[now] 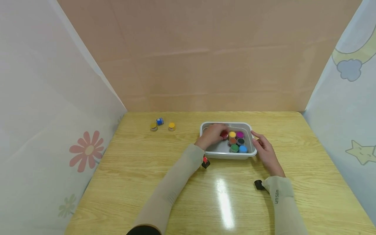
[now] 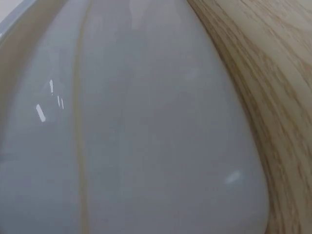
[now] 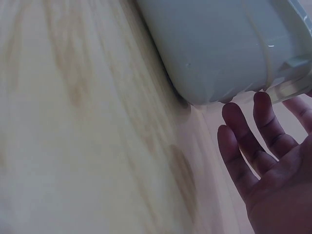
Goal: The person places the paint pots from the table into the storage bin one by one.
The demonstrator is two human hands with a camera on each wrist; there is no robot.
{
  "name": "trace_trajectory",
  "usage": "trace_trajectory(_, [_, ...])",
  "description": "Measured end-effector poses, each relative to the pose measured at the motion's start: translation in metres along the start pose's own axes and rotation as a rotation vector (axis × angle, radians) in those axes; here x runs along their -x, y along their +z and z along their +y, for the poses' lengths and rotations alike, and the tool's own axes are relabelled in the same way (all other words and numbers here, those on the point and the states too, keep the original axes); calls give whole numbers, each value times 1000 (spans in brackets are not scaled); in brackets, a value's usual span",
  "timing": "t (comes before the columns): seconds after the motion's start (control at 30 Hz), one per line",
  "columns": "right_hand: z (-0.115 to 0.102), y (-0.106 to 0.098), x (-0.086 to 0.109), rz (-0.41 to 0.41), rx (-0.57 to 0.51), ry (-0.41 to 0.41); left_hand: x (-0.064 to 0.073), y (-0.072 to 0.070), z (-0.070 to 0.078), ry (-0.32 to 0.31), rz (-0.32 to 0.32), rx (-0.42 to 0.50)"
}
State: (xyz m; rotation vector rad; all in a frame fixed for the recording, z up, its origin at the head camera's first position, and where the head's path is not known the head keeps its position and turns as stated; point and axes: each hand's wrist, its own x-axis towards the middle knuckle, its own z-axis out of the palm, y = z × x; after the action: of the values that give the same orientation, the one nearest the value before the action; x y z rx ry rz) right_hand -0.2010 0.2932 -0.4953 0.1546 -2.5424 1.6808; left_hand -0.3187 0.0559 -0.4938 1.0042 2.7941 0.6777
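Nearest me: pale sleeves (image 1: 188,173) over both forearms, with a bright glare on the table (image 1: 132,160).

My right hand (image 1: 266,154) is at the tray's right end, unclenched, fingers loosely extended, tips against the outer wall. The tray (image 1: 226,156) sits flat on the table.

Inside, nearest row: green jar (image 1: 234,148) and light blue jar (image 1: 242,149), side by side. Behind them, brown jar (image 1: 232,141) and black jar (image 1: 240,141). Back row: red jar (image 1: 224,135), yellow jar (image 1: 232,134), purple jar (image 1: 240,134).

My left hand (image 1: 212,134) reaches over the tray's left part, thumb and fingers seemingly pinching the red jar; its wrist view shows only tray wall and table.

Risks, as I judge them: the jars crowd the right half, so a sideways nudge with the red one could tip the yellow or brown. My right hand steadies lightly; if my left wrist catches the near rim, the tray could skid. A loose pinch could let the jar slip and roll.

Farther off, left: gold jar (image 1: 154,127), amber jar (image 1: 171,126), and dark blue jar (image 1: 160,121), seemingly on its side, so a bump could roll it. Beyond, the brown backdrop (image 1: 205,65).
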Motion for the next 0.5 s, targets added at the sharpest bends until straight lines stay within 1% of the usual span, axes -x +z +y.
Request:
trace_trajectory(0.03, [1,0,0,0,-1,-4,0,0,0,-1,2,-2])
trace_trajectory(0.27, [39,1,-12,19,28,-3,-1,1,1,-16,-3,-24])
trace_trajectory(0.5, [40,0,-12,23,25,5,0,0,4,-31,-20,-57])
